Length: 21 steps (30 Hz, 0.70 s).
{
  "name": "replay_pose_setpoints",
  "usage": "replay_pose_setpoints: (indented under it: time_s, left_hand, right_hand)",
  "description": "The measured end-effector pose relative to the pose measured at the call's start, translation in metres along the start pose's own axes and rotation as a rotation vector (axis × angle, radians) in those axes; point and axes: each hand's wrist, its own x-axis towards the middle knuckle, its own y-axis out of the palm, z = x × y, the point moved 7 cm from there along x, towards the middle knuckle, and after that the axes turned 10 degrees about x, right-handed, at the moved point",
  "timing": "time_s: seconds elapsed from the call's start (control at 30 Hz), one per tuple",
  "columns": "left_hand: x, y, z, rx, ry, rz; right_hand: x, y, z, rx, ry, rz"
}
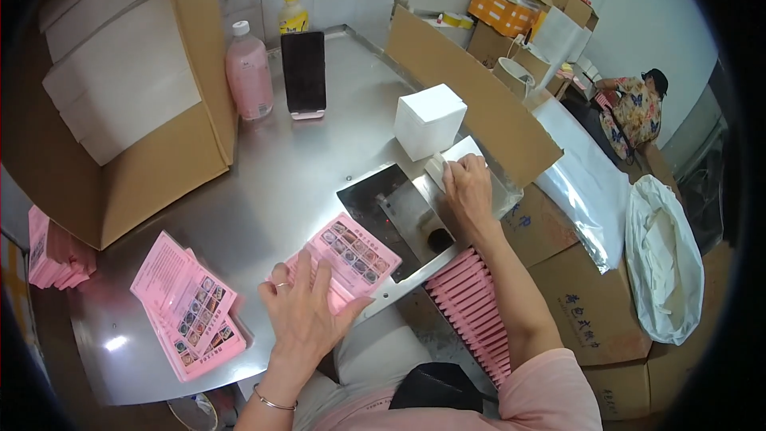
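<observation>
A pink leaflet (351, 254) lies flat on the steel counter (263, 183), just in front of the person. Its long axis runs on a slant, from near-left up to far-right. Its far-right corner touches a dark metal machine (399, 211). The left hand (307, 311) rests palm-down on the leaflet's near-left end, fingers (299, 271) spread flat and pointing away from the body, pressing rather than gripping. This hand is the nearer one to the leaflet.

Beyond the leaflet and to its right, past the machine, the right hand (469, 187) lies on a small white card (456, 156), fingers bent down over it; whether they pinch it cannot be told. A white box (429, 121) stands just behind that card.

Left of the leaflet, well apart, a loose pile of pink leaflets (187, 307) sits near the counter's front edge. Right of the leaflet, below the counter edge, a row of pink packs (475, 307) stands on end. Far behind the leaflet stand a dark phone (303, 72) and a pink bottle (249, 72).
</observation>
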Motion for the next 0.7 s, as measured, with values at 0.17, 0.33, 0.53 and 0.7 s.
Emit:
replay_pose_setpoints:
  time_s: [0.17,0.33,0.53,0.7]
  left_hand:
    - [-0.003,0.013,-0.005,-0.064,-0.005,0.079]
    - [-0.014,0.018,0.001,-0.3,0.084,0.055]
    - [-0.008,0.002,-0.012,-0.309,0.078,-0.013]
    - [-0.015,-0.01,0.016,-0.344,0.002,0.152]
  right_hand:
    - [-0.005,-0.022,-0.007,0.063,-0.105,-0.177]
    - [-0.064,-0.008,0.144,0.398,-0.512,0.357]
    - [-0.075,0.024,0.19,0.321,-0.518,0.386]
    - [-0.032,0.068,0.127,0.347,-0.211,0.48]
